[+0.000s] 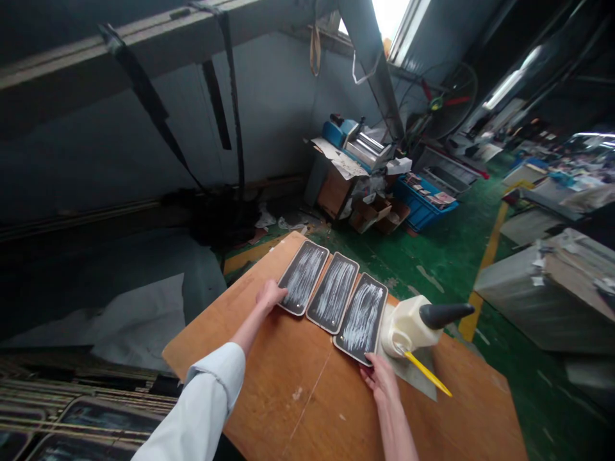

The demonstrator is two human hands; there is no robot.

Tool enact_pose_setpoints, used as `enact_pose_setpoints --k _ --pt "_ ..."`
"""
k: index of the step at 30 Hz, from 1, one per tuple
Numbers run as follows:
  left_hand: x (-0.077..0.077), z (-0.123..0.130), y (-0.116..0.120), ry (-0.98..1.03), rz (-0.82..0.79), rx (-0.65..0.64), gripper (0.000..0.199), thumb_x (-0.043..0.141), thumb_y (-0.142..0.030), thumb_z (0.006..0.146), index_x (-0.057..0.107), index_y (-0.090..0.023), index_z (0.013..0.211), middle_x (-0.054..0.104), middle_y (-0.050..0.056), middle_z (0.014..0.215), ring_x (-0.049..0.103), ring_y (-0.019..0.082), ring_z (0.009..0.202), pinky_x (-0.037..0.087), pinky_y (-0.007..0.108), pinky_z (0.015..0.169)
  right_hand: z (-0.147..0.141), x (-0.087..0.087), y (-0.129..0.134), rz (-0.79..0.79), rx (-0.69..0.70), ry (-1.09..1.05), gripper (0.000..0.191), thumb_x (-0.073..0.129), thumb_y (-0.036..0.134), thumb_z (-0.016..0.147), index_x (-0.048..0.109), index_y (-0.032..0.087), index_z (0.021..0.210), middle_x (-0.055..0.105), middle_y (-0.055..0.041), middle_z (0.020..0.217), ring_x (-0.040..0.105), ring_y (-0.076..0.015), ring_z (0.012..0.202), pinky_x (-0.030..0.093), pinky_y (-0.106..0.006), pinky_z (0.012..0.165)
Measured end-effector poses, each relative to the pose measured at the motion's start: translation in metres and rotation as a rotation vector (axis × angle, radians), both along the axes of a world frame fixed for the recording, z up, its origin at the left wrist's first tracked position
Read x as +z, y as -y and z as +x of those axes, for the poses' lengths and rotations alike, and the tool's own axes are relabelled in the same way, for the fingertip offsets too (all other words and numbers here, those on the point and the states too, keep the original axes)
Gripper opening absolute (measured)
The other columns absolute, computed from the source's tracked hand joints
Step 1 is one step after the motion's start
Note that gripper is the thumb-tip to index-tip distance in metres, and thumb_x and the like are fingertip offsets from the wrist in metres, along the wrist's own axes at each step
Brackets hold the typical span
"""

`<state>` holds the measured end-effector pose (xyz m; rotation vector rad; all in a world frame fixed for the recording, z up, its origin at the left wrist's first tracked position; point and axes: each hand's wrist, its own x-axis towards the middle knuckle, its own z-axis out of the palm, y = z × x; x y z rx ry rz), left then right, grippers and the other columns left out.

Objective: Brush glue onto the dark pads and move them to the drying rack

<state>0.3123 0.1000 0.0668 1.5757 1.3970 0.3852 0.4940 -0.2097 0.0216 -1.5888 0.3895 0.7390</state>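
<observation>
Three black rectangular panels with pale rims and rounded corners lie side by side on a brown wooden board, each streaked with something white. My left hand [270, 294] is closed at the near left edge of the left panel [303, 276], thumb over its corner. The middle panel [333, 291] has no hand on it. At the near edge of the right panel [362, 317], my right hand [383, 379] pinches the corner, thumb on top and fingers partly hidden below. Close by stands a cream plastic bottle [406, 320] with a black nozzle; a yellow-handled brush [425, 371] sticks out of its side.
The wooden board [269, 390] has angled edges. Several stacked panels [96, 429] lie low on the left. Beyond the board are a roller machine [368, 150], a blue crate [423, 202], cardboard boxes [369, 212] and a large fan [437, 102]. Covered stacks [542, 288] stand right.
</observation>
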Motion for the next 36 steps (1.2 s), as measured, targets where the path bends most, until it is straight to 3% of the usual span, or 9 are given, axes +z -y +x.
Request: enact_pose_setpoints --k 2,5,8,11,17,23,27,32,36 --pt "0.001 -0.008 -0.007 0.162 -0.158 0.006 0.009 0.063 -0.018 0.067 0.055 -0.015 0.065 0.062 0.008 0.07 0.064 0.028 0.083 0.051 0.041 0.078 -0.002 0.003 0.009 0.058 0.028 -0.039 0.027 0.079 0.022 0.048 0.06 0.02 0.066 0.063 0.0042 0.056 0.058 -0.012 0.05 0.051 -0.023 0.049" --pt "0.001 -0.021 -0.006 0.436 -0.34 0.048 0.009 0.057 -0.02 0.073 0.053 -0.016 0.066 0.06 0.003 0.066 0.063 0.018 0.071 0.054 0.034 0.072 -0.012 0.011 0.024 0.234 0.092 -0.115 0.029 0.083 0.02 0.048 0.065 0.02 0.072 0.069 0.0022 0.07 0.06 -0.0132 0.06 0.053 -0.026 0.056" --pt "-0.001 -0.02 0.012 0.663 -0.456 0.114 0.008 0.056 -0.024 0.076 0.054 -0.016 0.073 0.061 0.002 0.07 0.062 0.013 0.07 0.056 0.031 0.074 -0.025 0.021 0.03 0.391 0.13 -0.114 0.032 0.084 0.022 0.052 0.068 0.021 0.08 0.071 0.0012 0.084 0.062 -0.0153 0.071 0.054 -0.028 0.062" --pt "-0.009 -0.003 0.036 0.789 -0.556 0.159 0.009 0.061 -0.022 0.072 0.055 -0.015 0.071 0.061 0.001 0.067 0.06 0.012 0.065 0.056 0.03 0.071 -0.033 0.026 0.03 0.432 0.196 -0.117 0.034 0.084 0.022 0.055 0.069 0.022 0.086 0.071 -0.0001 0.09 0.062 -0.0164 0.074 0.054 -0.029 0.063" --pt "-0.023 0.018 0.053 0.861 -0.666 0.235 0.014 0.068 -0.021 0.066 0.055 -0.015 0.064 0.055 -0.004 0.059 0.054 0.008 0.056 0.053 0.024 0.064 -0.027 0.017 0.014 0.492 0.166 -0.026 0.031 0.082 0.022 0.059 0.069 0.024 0.087 0.071 -0.0003 0.094 0.064 -0.0181 0.081 0.056 -0.032 0.07" --pt "-0.019 0.015 0.052 0.834 -0.776 0.287 0.01 0.064 -0.02 0.069 0.055 -0.017 0.072 0.058 -0.003 0.059 0.057 0.011 0.056 0.055 0.033 0.066 -0.02 0.01 -0.054 0.528 0.199 0.092 0.029 0.08 0.026 0.06 0.068 0.024 0.086 0.071 0.0016 0.094 0.064 -0.02 0.096 0.056 -0.035 0.083" --pt "-0.015 0.019 0.055 0.854 -0.838 0.29 0.008 0.06 -0.019 0.071 0.052 -0.017 0.07 0.055 -0.004 0.054 0.054 0.011 0.051 0.055 0.036 0.065 -0.017 0.008 -0.083 0.448 0.248 0.11 0.033 0.081 0.031 0.06 0.068 0.024 0.089 0.071 0.0019 0.096 0.065 -0.0203 0.094 0.057 -0.034 0.077" --pt "-0.017 0.019 0.058 0.91 -0.94 0.28 0.009 0.06 -0.021 0.07 0.052 -0.018 0.07 0.056 -0.003 0.055 0.057 0.014 0.051 0.056 0.044 0.068 -0.013 0.003 -0.095 0.384 0.282 0.091 0.033 0.083 0.032 0.058 0.069 0.025 0.086 0.072 0.0048 0.089 0.065 -0.017 0.081 0.057 -0.03 0.067" --pt "-0.017 0.005 0.066 0.991 -0.993 0.285 0.012 0.06 -0.019 0.068 0.054 -0.017 0.079 0.061 -0.001 0.064 0.063 0.017 0.062 0.055 0.049 0.076 -0.006 0.01 -0.085 0.399 0.244 0.107 0.034 0.084 0.028 0.057 0.069 0.023 0.087 0.071 0.0035 0.091 0.064 -0.0172 0.079 0.057 -0.029 0.067"
